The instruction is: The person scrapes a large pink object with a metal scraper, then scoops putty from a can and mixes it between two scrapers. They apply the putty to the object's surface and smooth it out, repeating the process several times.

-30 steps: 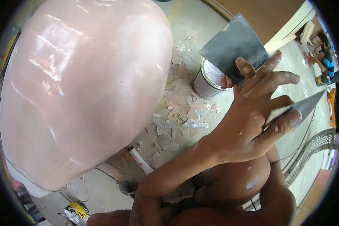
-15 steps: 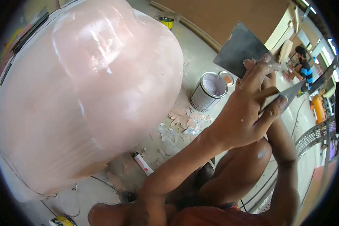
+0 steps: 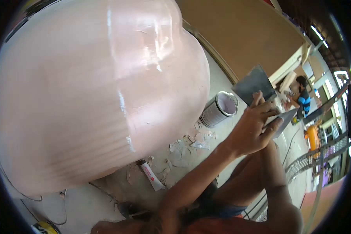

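My left hand [image 3: 251, 128] is closed on a grey triangular scraper blade [image 3: 285, 121], pinched between thumb and forefinger. Its other fingers reach to the lower edge of a dark square plate [image 3: 255, 84]. Behind it my right hand, mostly hidden, holds this plate up. Left of both hands stands an open can [image 3: 214, 113] of pale paste. A large, rounded, pale pink form [image 3: 85, 89] with glossy patches and whitish streaks fills the left side; neither hand touches it.
Pink and white flakes [image 3: 179, 150] litter the floor beside the form, near a white tube [image 3: 152, 175]. A brown board [image 3: 241, 35] lies beyond the can. Another person [image 3: 303, 99] sits at the right, near an orange object [image 3: 312, 136] and a perforated metal strip [image 3: 300, 165].
The view has swung, so the form fills more of the frame and the can shows fully. Both hands appear lower and smaller, still with the scraper and plate.
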A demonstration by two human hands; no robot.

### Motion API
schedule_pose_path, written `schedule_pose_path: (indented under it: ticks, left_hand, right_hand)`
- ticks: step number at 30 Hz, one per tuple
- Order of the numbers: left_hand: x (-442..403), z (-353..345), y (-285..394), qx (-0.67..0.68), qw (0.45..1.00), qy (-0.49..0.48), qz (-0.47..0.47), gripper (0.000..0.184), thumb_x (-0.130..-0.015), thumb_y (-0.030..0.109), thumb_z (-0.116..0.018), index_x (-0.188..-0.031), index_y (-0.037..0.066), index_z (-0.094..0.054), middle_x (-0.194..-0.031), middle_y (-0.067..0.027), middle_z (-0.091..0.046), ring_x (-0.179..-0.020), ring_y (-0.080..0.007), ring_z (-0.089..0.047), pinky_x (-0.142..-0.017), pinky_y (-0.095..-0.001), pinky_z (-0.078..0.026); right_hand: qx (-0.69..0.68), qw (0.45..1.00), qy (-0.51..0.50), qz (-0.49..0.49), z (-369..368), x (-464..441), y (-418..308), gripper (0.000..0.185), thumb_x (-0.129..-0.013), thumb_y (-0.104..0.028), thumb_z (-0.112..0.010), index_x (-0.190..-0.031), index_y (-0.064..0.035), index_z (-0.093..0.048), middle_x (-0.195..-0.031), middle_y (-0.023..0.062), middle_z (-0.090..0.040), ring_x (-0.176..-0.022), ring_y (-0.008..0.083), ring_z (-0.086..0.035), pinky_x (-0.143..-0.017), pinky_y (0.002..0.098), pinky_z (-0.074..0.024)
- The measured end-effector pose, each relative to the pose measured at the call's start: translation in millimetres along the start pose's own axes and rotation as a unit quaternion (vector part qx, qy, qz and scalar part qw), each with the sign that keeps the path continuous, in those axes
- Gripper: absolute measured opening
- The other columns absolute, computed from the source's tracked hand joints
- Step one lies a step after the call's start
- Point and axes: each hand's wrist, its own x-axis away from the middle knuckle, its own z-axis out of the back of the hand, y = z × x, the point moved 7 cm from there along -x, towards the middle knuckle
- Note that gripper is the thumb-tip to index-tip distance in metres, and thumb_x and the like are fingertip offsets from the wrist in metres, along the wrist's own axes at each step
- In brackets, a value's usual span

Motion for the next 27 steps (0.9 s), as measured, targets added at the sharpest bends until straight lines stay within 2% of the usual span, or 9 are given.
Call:
schedule_pose_path:
  ticks: [1, 2, 4, 5, 6, 8, 11, 17, 27]
  left_hand:
    - [5, 3, -1, 0.006, 1.000, 0.005, 0.003, 0.025, -0.092, 0.018, -0.057, -0.096, -0.005, -0.064, -0.098, -0.0173, -0.062, -0.097, -0.0338, -0.060, -0.110, -0.0459, -0.027]
    - [8, 6, 0, 0.010, 1.000, 0.009, 0.001, 0.025, -0.091, 0.018, -0.058, -0.096, -0.006, -0.063, -0.096, -0.0167, -0.063, -0.092, -0.0337, -0.061, -0.107, -0.0421, -0.033]
    - [20, 8, -8, 0.079, 0.992, -0.022, 0.095, 0.025, -0.092, 0.017, -0.058, -0.099, -0.007, -0.062, -0.094, -0.0163, -0.064, -0.091, -0.0265, -0.062, -0.097, -0.0351, -0.042]
    - [28, 9, -13, 0.093, 0.990, -0.022, 0.107, 0.025, -0.092, 0.017, -0.058, -0.100, -0.006, -0.062, -0.095, -0.0149, -0.064, -0.093, -0.0225, -0.061, -0.094, -0.0334, -0.043]
    - [33, 11, -18, 0.106, 0.987, -0.024, 0.118, 0.025, -0.092, 0.017, -0.058, -0.102, -0.006, -0.062, -0.095, -0.0135, -0.065, -0.094, -0.0185, -0.060, -0.091, -0.0318, -0.044]
    - [35, 20, -19, 0.108, 0.988, -0.013, 0.112, 0.023, -0.092, 0.015, -0.056, -0.099, -0.006, -0.062, -0.096, -0.0140, -0.064, -0.092, -0.0212, -0.062, -0.087, -0.0314, -0.046]
    - [32, 32, -20, 0.124, 0.986, -0.010, 0.111, 0.019, -0.092, 0.013, -0.057, -0.095, -0.005, -0.063, -0.106, -0.0147, -0.061, -0.094, -0.0232, -0.061, -0.085, -0.0317, -0.046]
    - [20, 28, -14, 0.133, 0.990, -0.032, 0.046, 0.021, -0.087, 0.016, -0.064, -0.090, -0.005, -0.064, -0.136, -0.0188, -0.041, -0.102, -0.0251, -0.053, -0.090, -0.0364, -0.044]
    - [8, 26, -5, 0.034, 0.999, -0.021, 0.017, 0.027, -0.089, 0.021, -0.064, -0.093, -0.004, -0.070, -0.135, -0.0187, -0.038, -0.095, -0.0235, -0.055, -0.086, -0.0338, -0.047]
  right_hand:
    - [0.334, 0.940, -0.002, 0.064, -12, 0, -6, 0.033, -0.090, -0.018, -0.060, -0.118, -0.0005, -0.053, -0.112, 0.0099, -0.057, -0.113, 0.0231, -0.047, -0.086, 0.0308, -0.0440]
    - [0.629, 0.768, -0.004, 0.119, -24, -6, -11, 0.033, -0.089, -0.017, -0.060, -0.117, -0.0001, -0.053, -0.109, 0.0100, -0.058, -0.105, 0.0250, -0.052, -0.081, 0.0316, -0.0462]
    - [0.566, 0.787, 0.026, 0.242, -25, -27, -24, 0.027, -0.088, -0.013, -0.058, -0.111, -0.0004, -0.054, -0.101, 0.0103, -0.058, -0.087, 0.0255, -0.057, -0.068, 0.0365, -0.0494]
    - [0.355, 0.922, 0.057, 0.140, -23, -40, -23, 0.022, -0.087, -0.011, -0.057, -0.106, 0.0003, -0.054, -0.098, 0.0109, -0.058, -0.079, 0.0254, -0.058, -0.059, 0.0377, -0.0488]
    - [0.115, 0.989, 0.082, 0.034, -26, -47, -13, 0.017, -0.087, -0.009, -0.057, -0.101, 0.0009, -0.055, -0.095, 0.0114, -0.058, -0.071, 0.0253, -0.059, -0.051, 0.0389, -0.0482]
    - [0.053, 0.995, 0.050, 0.070, -33, -54, -17, 0.016, -0.085, -0.006, -0.057, -0.097, 0.0036, -0.052, -0.086, 0.0125, -0.057, -0.053, 0.0244, -0.056, -0.039, 0.0364, -0.0460]
    - [0.021, 0.994, 0.087, 0.061, -37, -49, -22, 0.016, -0.085, -0.005, -0.058, -0.097, 0.0037, -0.052, -0.082, 0.0104, -0.057, -0.054, 0.0221, -0.056, -0.039, 0.0374, -0.0471]
    - [0.041, 0.997, 0.040, 0.060, -54, -32, -29, 0.016, -0.085, -0.004, -0.063, -0.099, 0.0007, -0.056, -0.085, 0.0039, -0.062, -0.068, 0.0118, -0.060, -0.058, 0.0255, -0.0481]
    - [0.117, 0.991, 0.051, -0.031, -67, -8, -31, 0.021, -0.085, -0.009, -0.068, -0.098, 0.0014, -0.055, -0.079, 0.0066, -0.065, -0.062, 0.0130, -0.063, -0.052, 0.0247, -0.0509]
